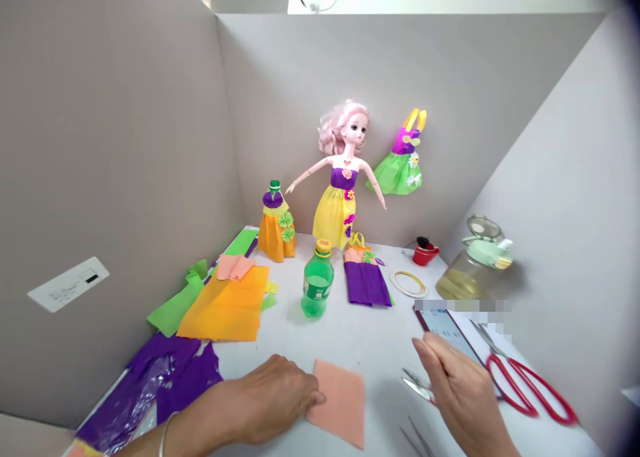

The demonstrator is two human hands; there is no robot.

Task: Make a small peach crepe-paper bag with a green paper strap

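Observation:
My left hand (280, 398) pinches the left edge of a peach square of crepe paper (343, 404) that lies flat on the table. My right hand (463, 390) is closed, with the silver blades of small scissors (419, 385) sticking out of its left side. The blades are slightly apart and point left, a short way from the peach square; the handles are hidden in my fist. Below them lies a pair of metal tweezers (419, 440), partly cut off by the frame's lower edge. Behind the square stands a green bottle (318, 285) with a yellow cap.
On the left lie orange (225, 310), green (175, 307) and purple sheets (190, 377). At right are red-handled scissors (530, 384), a phone (450, 330), a jug (465, 270) and rings (409, 284). A dressed doll (340, 190) and a dressed bottle (277, 230) stand behind.

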